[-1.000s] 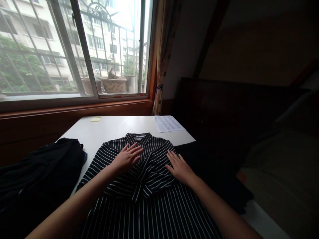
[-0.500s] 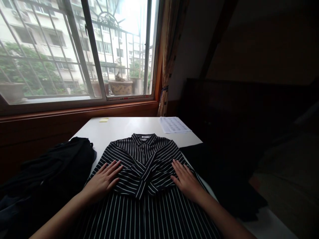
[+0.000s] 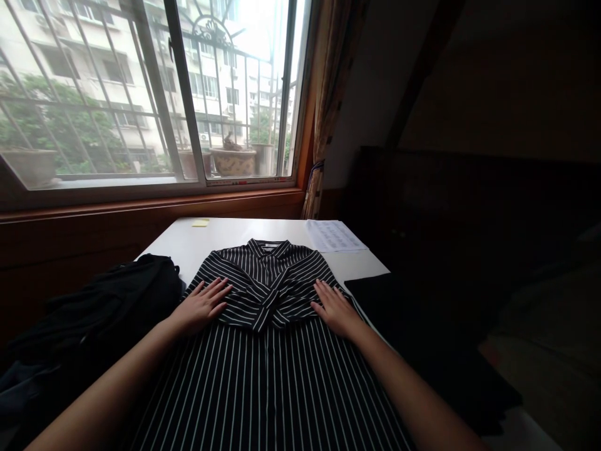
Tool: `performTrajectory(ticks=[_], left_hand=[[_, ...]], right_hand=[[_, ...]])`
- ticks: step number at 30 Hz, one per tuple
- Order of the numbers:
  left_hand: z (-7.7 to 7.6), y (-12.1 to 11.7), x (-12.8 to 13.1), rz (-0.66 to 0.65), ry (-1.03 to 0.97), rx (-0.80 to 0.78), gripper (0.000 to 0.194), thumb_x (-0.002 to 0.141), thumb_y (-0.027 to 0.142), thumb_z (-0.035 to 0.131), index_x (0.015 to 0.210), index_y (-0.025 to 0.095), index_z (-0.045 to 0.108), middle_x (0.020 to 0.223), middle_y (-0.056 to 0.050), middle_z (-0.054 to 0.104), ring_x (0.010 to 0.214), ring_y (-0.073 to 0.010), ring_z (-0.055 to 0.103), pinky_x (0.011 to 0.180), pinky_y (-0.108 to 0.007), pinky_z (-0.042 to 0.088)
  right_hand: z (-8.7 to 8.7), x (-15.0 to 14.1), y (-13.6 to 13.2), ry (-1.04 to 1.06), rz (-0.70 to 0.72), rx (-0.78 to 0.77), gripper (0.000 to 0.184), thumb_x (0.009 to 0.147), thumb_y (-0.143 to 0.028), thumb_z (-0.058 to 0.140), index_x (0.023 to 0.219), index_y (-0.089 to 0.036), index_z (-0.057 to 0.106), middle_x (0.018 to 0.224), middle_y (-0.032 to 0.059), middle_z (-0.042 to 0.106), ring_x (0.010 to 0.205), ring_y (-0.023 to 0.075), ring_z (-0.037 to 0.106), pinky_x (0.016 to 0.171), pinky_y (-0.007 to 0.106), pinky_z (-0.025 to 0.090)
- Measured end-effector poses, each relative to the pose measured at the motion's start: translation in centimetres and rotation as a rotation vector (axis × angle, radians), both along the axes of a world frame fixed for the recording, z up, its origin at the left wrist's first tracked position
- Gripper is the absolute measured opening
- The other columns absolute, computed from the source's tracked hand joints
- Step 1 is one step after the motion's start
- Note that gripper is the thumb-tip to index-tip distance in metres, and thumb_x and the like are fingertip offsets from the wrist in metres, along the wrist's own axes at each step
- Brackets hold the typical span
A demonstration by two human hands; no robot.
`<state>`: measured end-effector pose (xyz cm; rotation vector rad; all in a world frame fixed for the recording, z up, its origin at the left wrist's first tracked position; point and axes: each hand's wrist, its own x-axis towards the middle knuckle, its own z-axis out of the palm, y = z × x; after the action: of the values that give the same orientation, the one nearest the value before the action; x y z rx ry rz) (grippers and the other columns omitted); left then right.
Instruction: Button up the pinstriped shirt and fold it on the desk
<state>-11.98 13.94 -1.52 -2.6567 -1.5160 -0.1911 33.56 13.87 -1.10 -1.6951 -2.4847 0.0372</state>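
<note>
A black shirt with white stripes (image 3: pixel 267 382) lies front up on the white table (image 3: pixel 235 230), its collar (image 3: pixel 268 247) toward the window. Both sleeves are folded inward, and their cuffs cross over the middle of the chest. My left hand (image 3: pixel 201 304) rests flat on the folded sleeve at the shirt's left side, fingers spread. On the opposite sleeve fold lies my right hand (image 3: pixel 335 309), also flat with its fingers stretched out. Neither hand grips the cloth. The shirt's lower end runs out of view at the bottom.
Dark clothes (image 3: pixel 113 307) are heaped on the left. A black folded cloth (image 3: pixel 413 332) lies at the right. Printed sheets (image 3: pixel 335 235) and a yellow sticky note (image 3: pixel 200 222) lie at the far edge, below a barred window (image 3: pixel 141 94) and a tied curtain (image 3: pixel 323 113).
My left hand has moved from near the collar to the left sleeve fold. The right hand stays on the right sleeve fold. The shirt now sits farther up the table, away from me.
</note>
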Motion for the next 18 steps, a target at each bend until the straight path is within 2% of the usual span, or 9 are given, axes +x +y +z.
performTrajectory(ticks=[10,14,18], left_hand=[[0.4,4.9,-0.5,0.036,0.022,-0.064,0.057,0.104,0.058,0.024,0.156,0.035,0.020,0.164,0.001,0.016,0.152,-0.0241,0.015,0.122,-0.050,0.010],[0.2,5.6,-0.6,0.037,0.014,-0.061,0.057,0.104,0.058,0.024,0.156,0.036,0.020,0.164,0.001,0.017,0.152,-0.0234,0.015,0.122,-0.049,0.009],[0.3,5.4,-0.6,0.056,0.001,-0.039,0.057,0.104,0.057,0.026,0.156,0.035,0.021,0.164,0.001,0.018,0.152,-0.0249,0.016,0.122,-0.051,0.012]], right_hand=[[-0.2,-0.8,5.3,0.007,0.000,-0.017,0.071,0.101,-0.058,0.021,0.158,-0.015,0.023,0.165,0.0077,0.017,0.153,0.0213,0.014,0.124,0.045,0.012],[-0.3,-0.8,6.1,0.021,0.007,-0.009,0.071,0.101,-0.058,0.022,0.158,-0.015,0.024,0.165,0.0074,0.019,0.153,0.0211,0.015,0.124,0.045,0.013],[0.1,-0.8,5.9,0.055,0.013,0.038,0.066,0.102,-0.054,0.023,0.156,-0.015,0.030,0.163,0.0080,0.025,0.152,0.0208,0.019,0.123,0.045,0.016]])
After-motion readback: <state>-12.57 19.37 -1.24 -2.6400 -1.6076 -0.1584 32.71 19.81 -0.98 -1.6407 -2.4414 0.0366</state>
